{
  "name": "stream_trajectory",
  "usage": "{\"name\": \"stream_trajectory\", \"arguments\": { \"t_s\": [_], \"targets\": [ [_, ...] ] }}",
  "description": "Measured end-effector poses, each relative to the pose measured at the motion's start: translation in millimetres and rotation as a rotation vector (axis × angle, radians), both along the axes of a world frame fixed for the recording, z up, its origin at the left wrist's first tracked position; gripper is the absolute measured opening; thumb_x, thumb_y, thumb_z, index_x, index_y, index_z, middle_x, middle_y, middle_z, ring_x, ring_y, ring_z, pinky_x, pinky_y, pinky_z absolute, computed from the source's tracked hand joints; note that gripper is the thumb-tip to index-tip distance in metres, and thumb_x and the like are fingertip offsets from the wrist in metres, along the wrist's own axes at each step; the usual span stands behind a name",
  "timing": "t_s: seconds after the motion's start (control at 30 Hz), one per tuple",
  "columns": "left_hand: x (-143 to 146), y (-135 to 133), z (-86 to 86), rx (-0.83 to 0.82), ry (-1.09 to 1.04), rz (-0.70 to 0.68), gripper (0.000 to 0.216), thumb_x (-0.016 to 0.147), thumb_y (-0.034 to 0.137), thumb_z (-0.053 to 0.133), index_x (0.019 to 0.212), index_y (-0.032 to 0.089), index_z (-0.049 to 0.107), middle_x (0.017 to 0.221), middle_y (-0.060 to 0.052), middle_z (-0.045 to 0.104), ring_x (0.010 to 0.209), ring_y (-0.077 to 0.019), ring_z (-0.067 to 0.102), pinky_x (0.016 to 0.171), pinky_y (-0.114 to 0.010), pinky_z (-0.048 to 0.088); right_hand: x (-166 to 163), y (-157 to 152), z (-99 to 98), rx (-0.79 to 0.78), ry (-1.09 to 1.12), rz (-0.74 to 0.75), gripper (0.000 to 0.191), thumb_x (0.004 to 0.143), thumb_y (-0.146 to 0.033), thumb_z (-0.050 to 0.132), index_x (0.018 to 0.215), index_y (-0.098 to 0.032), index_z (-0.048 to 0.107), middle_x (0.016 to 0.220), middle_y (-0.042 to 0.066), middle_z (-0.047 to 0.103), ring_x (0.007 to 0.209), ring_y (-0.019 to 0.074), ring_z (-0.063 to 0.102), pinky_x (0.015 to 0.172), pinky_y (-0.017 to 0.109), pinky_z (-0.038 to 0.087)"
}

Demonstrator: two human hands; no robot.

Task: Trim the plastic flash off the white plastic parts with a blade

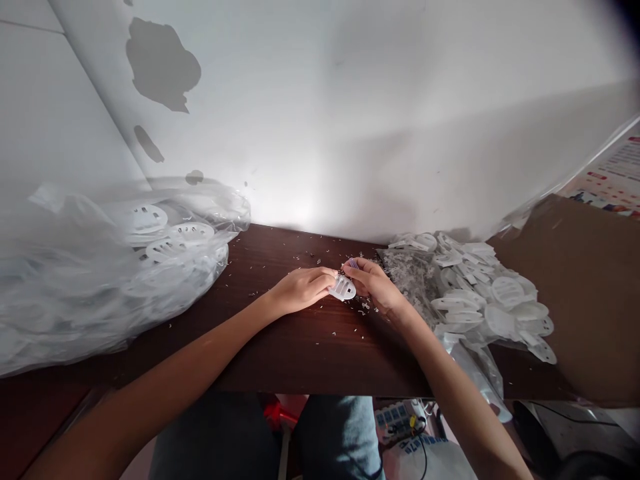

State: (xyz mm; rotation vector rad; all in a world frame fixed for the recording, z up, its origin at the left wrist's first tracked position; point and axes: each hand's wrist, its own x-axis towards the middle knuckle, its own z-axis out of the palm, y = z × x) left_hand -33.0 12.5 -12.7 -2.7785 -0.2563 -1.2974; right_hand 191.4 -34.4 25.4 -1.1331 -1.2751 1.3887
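My left hand point(304, 288) and my right hand point(374, 283) meet over a dark brown table point(300, 347). Between them is a small white plastic part with slots point(344, 288). The left hand's fingers are closed on its left edge. My right hand is curled on its right side and also pinches a small purple-tipped tool point(353, 263) above the part. Tiny white shavings point(363, 307) lie on the table around the hands.
A heap of similar white plastic parts point(490, 293) lies on clear plastic at the right. A big clear bag with round white parts point(100, 267) fills the left. A brown cardboard sheet point(585, 300) stands far right. A white wall is behind.
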Motion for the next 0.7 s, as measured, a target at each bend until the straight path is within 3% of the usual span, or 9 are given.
{"name": "stream_trajectory", "arguments": {
  "t_s": [0.5,0.7],
  "targets": [
    [1.0,-2.0,1.6,-0.003,0.005,-0.01,0.022,0.093,0.005,0.064,0.108,0.02,0.06,0.114,-0.009,0.076,0.102,-0.0207,0.078,0.088,-0.033,0.066,-3.6,-0.6,-8.1,-0.053,-0.042,0.085,0.043,0.075,-0.056,0.085,0.085,-0.02,0.065,0.065,-0.005,0.049,0.051,0.0073,0.031,0.045,0.025,0.016],
    [2.8,0.6,4.1,-0.046,-0.054,0.029,0.027,0.089,0.013,0.074,0.112,0.02,0.06,0.105,-0.01,0.073,0.106,-0.024,0.072,0.095,-0.042,0.064,-4.5,0.6,-10.2,-0.079,-0.04,0.065,0.04,0.075,-0.054,0.085,0.083,-0.019,0.067,0.061,-0.005,0.048,0.049,0.0069,0.03,0.044,0.025,0.015]
  ]
}}
